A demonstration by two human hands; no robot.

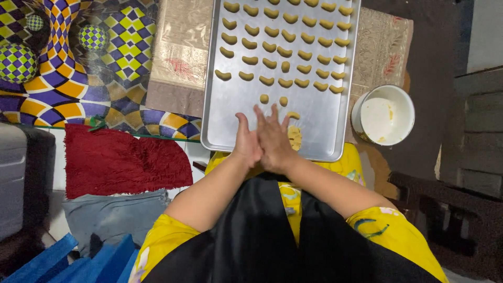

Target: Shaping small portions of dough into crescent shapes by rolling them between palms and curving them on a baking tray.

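My left hand (246, 141) and my right hand (272, 139) are pressed palm to palm over the near edge of a metal baking tray (230, 118). Whatever lies between the palms is hidden. A lump of yellow dough (295, 137) sits on the tray just right of my right hand. Several crescent-shaped dough pieces (285, 36) lie in rows on the far part of the tray, and three small pieces (283, 100) lie apart just beyond my fingertips.
A white bowl (385, 115) stands right of the tray. A red shaggy mat (123, 160) lies at left on a patterned floor covering (78, 68). Blue plastic (73, 259) sits at bottom left; dark furniture (456, 209) stands at right.
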